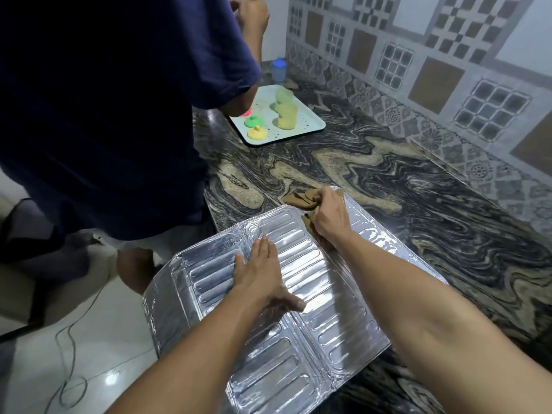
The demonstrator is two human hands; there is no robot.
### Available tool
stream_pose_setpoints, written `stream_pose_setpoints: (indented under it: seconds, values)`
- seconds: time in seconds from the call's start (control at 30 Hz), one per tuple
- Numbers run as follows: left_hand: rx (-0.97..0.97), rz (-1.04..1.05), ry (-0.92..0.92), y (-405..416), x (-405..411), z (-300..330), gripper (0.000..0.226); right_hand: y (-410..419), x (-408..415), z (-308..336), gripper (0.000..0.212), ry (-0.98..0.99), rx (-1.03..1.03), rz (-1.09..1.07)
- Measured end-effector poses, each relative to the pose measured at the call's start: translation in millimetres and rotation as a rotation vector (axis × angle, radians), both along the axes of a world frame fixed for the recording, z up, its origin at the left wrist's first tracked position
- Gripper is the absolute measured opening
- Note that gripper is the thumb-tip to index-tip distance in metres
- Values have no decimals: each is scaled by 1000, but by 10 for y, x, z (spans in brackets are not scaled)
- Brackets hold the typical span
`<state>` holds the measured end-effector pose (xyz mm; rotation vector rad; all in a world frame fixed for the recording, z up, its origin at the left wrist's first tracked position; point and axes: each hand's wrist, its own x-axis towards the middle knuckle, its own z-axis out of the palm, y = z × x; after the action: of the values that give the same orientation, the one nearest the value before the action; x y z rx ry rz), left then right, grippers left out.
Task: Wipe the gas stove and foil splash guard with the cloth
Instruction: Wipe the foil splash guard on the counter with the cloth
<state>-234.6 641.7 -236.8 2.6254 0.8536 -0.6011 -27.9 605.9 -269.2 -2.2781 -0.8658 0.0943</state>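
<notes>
While the foil splash guard (301, 297) lies flat on the marbled worktop (373, 162), its near-left part overhanging the worktop edge above the floor, both hands are on it. The left hand (263, 276) rests with fingers straight and together, palm down on the ribbed middle panel, thumb spread to the right, pinning the sheet. The right hand (328, 213) is curled round a bunched brown cloth (301, 198) at the guard's far edge, knuckles up, with part of the cloth spilling past the foil onto the worktop.

The guard's long axis runs from the near edge of the view away toward the far right hand, its folds parallel to that line, so nearly all the unwiped foil lies nearer than the cloth. By my judgement the coming stroke has to pull the cloth back toward the body along the ribs, and the right hand is the one placed for it; the left is nearer the middle and serves as the anchor. No gas stove is in view.

Another person in a dark shirt (119, 100) stands at far left beside a white tray (310, 121) of coloured cups.
</notes>
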Motion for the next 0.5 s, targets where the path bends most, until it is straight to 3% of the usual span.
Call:
stream_pose_setpoints:
  seconds: [0.23,0.5]
  values:
    - [14,-15,32,4,14,15,148,-28,182,26,22,-209,-214,248]
    - [24,-18,60,4,46,12,149,-41,283,108,22,-224,-333,354]
